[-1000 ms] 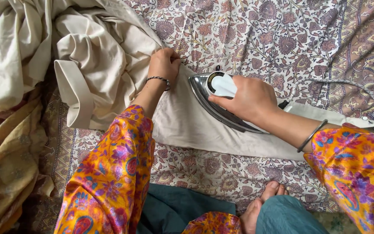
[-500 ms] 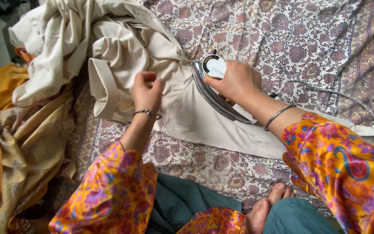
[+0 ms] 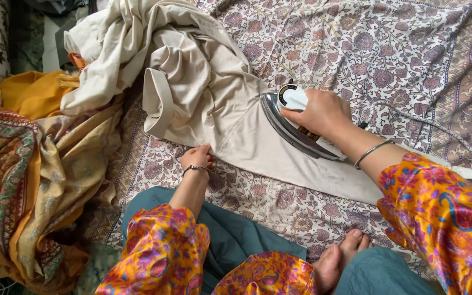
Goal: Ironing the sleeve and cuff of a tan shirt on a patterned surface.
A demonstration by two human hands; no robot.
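A beige garment (image 3: 203,87) lies partly flat and partly bunched on a floral printed sheet (image 3: 378,49). My right hand (image 3: 318,112) grips the handle of a metal clothes iron (image 3: 285,120), which rests on the flat beige strip (image 3: 279,158). My left hand (image 3: 196,158) pinches the near edge of that strip, just below the bunched folds. Both arms wear bright orange patterned sleeves and bangles.
A heap of yellow and patterned cloths (image 3: 34,164) lies at the left. The iron's cord (image 3: 443,131) trails to the right over the sheet. My bare foot (image 3: 340,259) and teal trousers (image 3: 236,235) are at the bottom.
My left hand has slid from the top of the fabric down to its near edge. The iron has moved left along the strip towards the bunched folds.
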